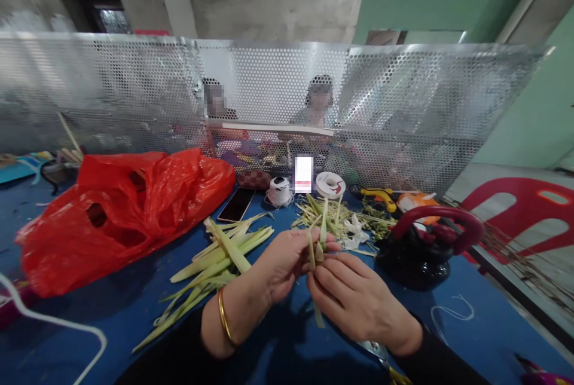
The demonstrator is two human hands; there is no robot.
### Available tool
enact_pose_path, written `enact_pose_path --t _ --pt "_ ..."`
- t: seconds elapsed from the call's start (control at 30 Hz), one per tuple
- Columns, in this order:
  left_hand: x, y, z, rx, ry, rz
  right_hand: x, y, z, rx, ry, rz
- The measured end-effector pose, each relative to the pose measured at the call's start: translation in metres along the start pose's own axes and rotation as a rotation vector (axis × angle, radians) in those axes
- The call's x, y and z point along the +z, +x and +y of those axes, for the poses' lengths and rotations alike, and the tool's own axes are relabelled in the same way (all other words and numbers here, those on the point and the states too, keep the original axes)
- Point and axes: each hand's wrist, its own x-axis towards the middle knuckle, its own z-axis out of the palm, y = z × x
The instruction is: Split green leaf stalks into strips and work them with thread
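Note:
Both hands meet over the blue table, closed around pale green leaf strips [314,250]. My left hand [283,259], with a gold bangle at its wrist, pinches the strips from the left. From the right, the curled fingers of my right hand [359,298] grip their lower part, and one strip end hangs down below. Left of my hands lies a pile of long green leaves [224,253]. Behind them are a heap of trimmed plant scraps [323,217] and a crumpled white tissue [356,231]. Partly under my right wrist, a metal tool [375,349] shows.
A red plastic bag [134,199] spreads at left beside a phone [237,204]. A thread spool [280,192] and white tape roll [330,185] stand behind. At right are a dark kettle [421,253] and yellow-handled tool [381,198]. A perforated metal screen [278,80] separates two people opposite.

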Motion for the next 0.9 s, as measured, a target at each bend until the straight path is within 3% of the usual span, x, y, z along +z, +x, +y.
enact_pose_path --t 0.37,0.57,0.73,0.9 --pt "0.003 0.000 0.000 0.049 -0.026 0.059 0.004 -0.002 -0.001 0.077 0.106 0.022" --pt "0.003 0.000 0.002 0.059 -0.015 0.087 -0.009 0.001 0.009 0.195 0.159 0.057" --pt "0.002 -0.001 0.004 0.097 0.034 0.117 -0.018 0.000 0.023 0.184 0.083 -0.045" --pt "0.002 0.001 0.000 0.133 0.081 0.124 -0.012 -0.001 0.021 0.128 0.138 -0.026"
